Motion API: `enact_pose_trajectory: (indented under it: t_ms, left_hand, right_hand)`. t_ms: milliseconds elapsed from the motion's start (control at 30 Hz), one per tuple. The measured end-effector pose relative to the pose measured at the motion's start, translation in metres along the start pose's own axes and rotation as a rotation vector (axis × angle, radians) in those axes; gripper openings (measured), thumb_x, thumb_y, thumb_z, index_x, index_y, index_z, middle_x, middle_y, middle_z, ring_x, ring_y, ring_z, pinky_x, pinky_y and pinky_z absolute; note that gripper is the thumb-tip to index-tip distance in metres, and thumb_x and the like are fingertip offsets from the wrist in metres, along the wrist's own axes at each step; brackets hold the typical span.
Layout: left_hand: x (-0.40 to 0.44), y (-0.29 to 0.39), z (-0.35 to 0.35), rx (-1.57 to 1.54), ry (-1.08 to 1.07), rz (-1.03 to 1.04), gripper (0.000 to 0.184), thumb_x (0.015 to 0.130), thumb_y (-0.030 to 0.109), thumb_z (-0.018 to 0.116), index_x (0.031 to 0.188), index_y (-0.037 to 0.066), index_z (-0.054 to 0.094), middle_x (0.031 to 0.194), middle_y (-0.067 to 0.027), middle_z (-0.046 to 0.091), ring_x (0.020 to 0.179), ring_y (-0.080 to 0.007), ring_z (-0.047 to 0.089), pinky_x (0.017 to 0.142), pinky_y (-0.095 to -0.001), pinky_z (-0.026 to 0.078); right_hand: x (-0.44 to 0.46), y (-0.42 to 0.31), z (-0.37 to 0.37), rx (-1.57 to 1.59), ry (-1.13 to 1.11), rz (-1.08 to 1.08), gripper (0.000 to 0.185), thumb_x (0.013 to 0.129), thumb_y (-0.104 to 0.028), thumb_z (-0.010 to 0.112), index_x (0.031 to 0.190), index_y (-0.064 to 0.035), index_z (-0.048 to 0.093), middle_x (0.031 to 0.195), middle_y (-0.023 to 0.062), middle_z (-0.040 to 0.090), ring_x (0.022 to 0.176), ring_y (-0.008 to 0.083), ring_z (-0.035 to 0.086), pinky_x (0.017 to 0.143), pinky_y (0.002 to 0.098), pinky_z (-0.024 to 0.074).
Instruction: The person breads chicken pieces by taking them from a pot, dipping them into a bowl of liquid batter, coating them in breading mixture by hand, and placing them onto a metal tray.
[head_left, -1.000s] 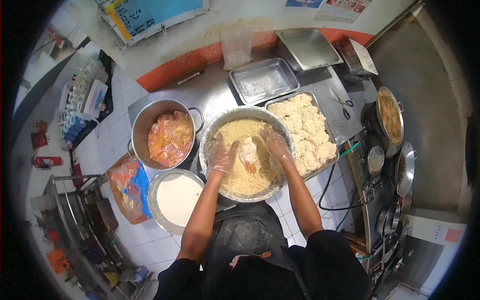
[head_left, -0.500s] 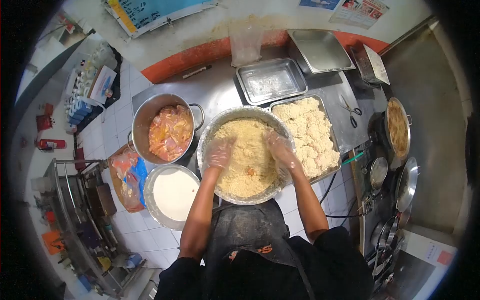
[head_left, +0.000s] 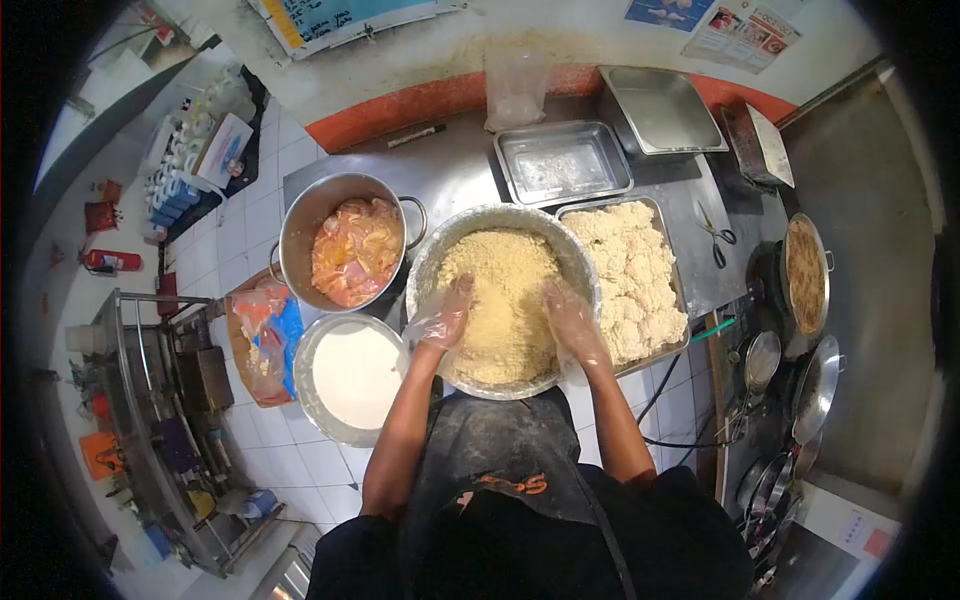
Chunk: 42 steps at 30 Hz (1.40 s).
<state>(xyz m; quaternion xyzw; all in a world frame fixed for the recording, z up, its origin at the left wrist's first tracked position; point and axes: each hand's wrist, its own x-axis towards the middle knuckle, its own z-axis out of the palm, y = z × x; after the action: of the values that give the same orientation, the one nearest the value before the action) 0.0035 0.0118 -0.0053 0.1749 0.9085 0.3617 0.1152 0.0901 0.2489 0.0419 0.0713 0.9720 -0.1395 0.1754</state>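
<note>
A large metal bowl (head_left: 425, 262) of yellowish breading crumbs (head_left: 500, 300) stands in front of me. My left hand (head_left: 447, 315), in a clear plastic glove, is at the left side of the crumbs with its fingers apart. Opposite it, my right hand (head_left: 573, 318), gloved the same way, is open at the right side. Crumbs fill the space between the hands, and no meat piece shows there. A tray of coated pieces (head_left: 630, 280) adjoins the bowl on the right. Raw meat (head_left: 356, 252) fills a pot (head_left: 292, 238) on the left, above a bowl of white batter (head_left: 355, 375).
Behind the bowl are a shallow metal tray (head_left: 562, 165) and a deep pan (head_left: 665, 110). Scissors (head_left: 716, 235) lie right of the coated pieces. A pan of frying food (head_left: 806, 275) is at the far right. A bag-lined box (head_left: 262, 345) sits at the left.
The pale piece between my hands a second ago is now out of sight under crumbs. Both hands have shifted slightly within the bowl, and the whole view has moved a little.
</note>
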Motion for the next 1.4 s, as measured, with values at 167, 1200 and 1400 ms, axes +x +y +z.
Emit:
enact_pose_trajectory:
  t_ms: [167,1200,1400]
  left_hand:
    - [-0.004,0.047,-0.048,0.131,0.029,-0.095,0.033,0.098,0.016,0.048,0.128,0.009,0.058,0.131,-0.0173,0.058,0.115,-0.0351,0.058,0.096,-0.0456,0.047]
    - [-0.066,0.02,-0.09,-1.304,0.192,-0.378,0.062,0.097,0.042,0.049,0.144,0.003,0.041,0.129,-0.0139,0.06,0.102,-0.0212,0.062,0.087,-0.0319,0.049]
    - [-0.067,0.012,-0.071,-1.342,0.168,-0.375,0.059,0.097,0.04,0.051,0.143,0.003,0.043,0.129,-0.0133,0.06,0.102,-0.0199,0.062,0.086,-0.0309,0.048]
  right_hand:
    - [0.06,-0.018,-0.009,0.794,0.327,-0.221,0.048,0.102,-0.033,0.047,0.138,-0.0021,0.047,0.137,0.0192,0.049,0.121,0.0302,0.051,0.103,0.043,0.0413]
    - [0.142,-0.025,-0.008,0.665,-0.196,-0.349,0.07,0.098,-0.066,0.03,0.133,-0.0123,0.056,0.127,0.015,0.063,0.116,0.0313,0.061,0.108,0.048,0.0416]
    - [0.14,-0.02,-0.025,-0.081,-0.351,-0.551,0.074,0.095,-0.07,0.03,0.132,-0.0142,0.06,0.131,0.0134,0.061,0.121,0.0334,0.058,0.108,0.0462,0.0403]
